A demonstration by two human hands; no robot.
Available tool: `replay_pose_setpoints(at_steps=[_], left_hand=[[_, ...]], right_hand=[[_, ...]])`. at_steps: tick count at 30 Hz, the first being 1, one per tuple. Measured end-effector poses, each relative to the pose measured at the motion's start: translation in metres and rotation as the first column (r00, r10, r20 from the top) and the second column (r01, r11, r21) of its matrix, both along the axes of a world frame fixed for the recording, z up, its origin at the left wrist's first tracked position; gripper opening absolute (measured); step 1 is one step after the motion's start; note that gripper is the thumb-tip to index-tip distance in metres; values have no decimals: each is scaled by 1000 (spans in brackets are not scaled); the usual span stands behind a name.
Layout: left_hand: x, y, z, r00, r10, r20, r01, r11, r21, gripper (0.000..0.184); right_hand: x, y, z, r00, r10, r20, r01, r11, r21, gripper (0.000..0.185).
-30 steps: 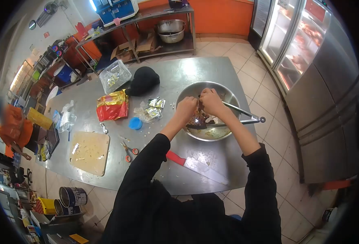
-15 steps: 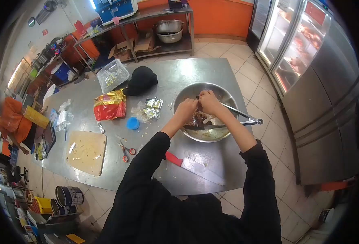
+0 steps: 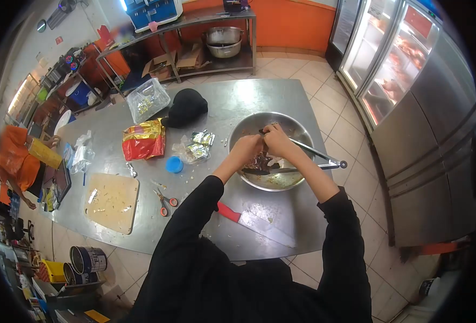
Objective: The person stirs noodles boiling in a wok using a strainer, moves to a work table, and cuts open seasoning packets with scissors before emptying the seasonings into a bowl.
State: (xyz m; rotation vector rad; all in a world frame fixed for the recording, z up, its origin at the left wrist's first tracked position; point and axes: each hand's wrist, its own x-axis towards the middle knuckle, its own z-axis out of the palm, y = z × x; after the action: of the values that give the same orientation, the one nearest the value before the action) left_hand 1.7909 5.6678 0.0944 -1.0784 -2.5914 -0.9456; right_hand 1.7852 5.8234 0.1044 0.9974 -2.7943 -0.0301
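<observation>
A large steel mixing bowl [image 3: 241, 121] stands at the right end of the table, with dark reddish-brown food [image 3: 260, 163] and paler bits inside. My left hand [image 3: 248, 148] and my right hand [image 3: 276, 140] meet over the bowl, fingers closed and pinching close together. Whatever lies between the fingertips is mostly hidden by the hands. Metal tongs [image 3: 324, 163] with dark tips rest in the bowl, their handle end sticking out past the right rim under my right forearm. A kitchen knife with a red handle [image 3: 228, 212] lies on the table in front of the bowl.
On the steel table [image 3: 221, 97] are a cutting board [image 3: 112, 203], scissors [image 3: 165, 202], a blue lid [image 3: 174, 164], foil packets [image 3: 200, 144], a red-and-gold bag [image 3: 144, 140], a black cap [image 3: 187, 107] and a plastic container [image 3: 148, 100]. A person in orange [image 3: 16, 156] stands at left.
Both hands stay over the bowl, their fingers shifting slightly. The whole view has moved a little. At left, the other person's arm has shifted near the yellow object.
</observation>
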Motion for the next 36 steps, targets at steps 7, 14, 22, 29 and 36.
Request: replay_pose_setpoints(at_steps=[7,14,22,29,36], left_hand=[[-2,5,-3,999,19,27,-21,997,79,11],[-2,6,-10,999,6,41,-13,985,173,10],[8,8,-5,996,76,44,-78,996,43,23],[11,7,-7,999,-5,-32,7,997,72,17],[6,8,-24,988,1,-152,-7,999,-36,39]], right_hand=[[2,0,2,999,-11,34,14,997,-81,15],[4,0,3,998,-58,27,59,997,-55,17],[8,0,15,985,-52,164,67,994,-86,26],[1,6,-2,997,55,45,-51,996,-80,17],[-6,12,-21,995,53,87,-46,996,-75,15]])
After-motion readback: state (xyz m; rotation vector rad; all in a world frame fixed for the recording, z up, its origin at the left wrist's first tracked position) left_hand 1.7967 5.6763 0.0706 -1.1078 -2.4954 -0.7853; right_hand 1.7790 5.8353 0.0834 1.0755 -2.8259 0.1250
